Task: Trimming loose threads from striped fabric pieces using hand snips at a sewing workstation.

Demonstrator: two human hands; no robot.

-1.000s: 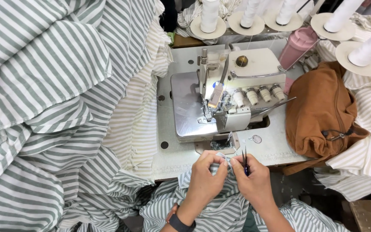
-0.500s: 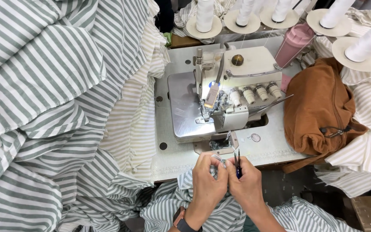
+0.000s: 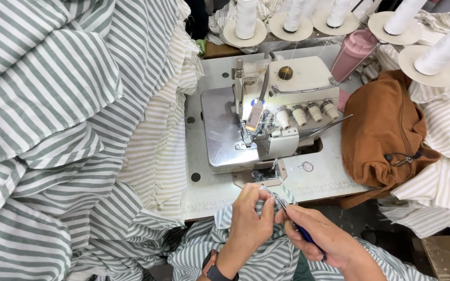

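- Holding a striped cloth [image 3: 282,193] at the near table edge, just below the sewing machine [image 3: 266,122], I see my left hand [image 3: 248,224] closed on its bunched end.
- My right hand [image 3: 321,237] is clamped on a thin blue tool [image 3: 300,234], and the tool's tip touches the cloth beside the left fingers [image 3: 261,195].
- More of the same striped cloth lies under both wrists.
- On the white table [image 3: 209,195] the machine stands in the middle, with a small work light shining at its needle.
- A brown bag [image 3: 384,132] lies right of the machine, and a pink cup [image 3: 355,52] stands behind it.
- White thread cones [image 3: 246,18] stand in a row at the back.
- A big pile of striped fabric [image 3: 53,130] fills the left side.
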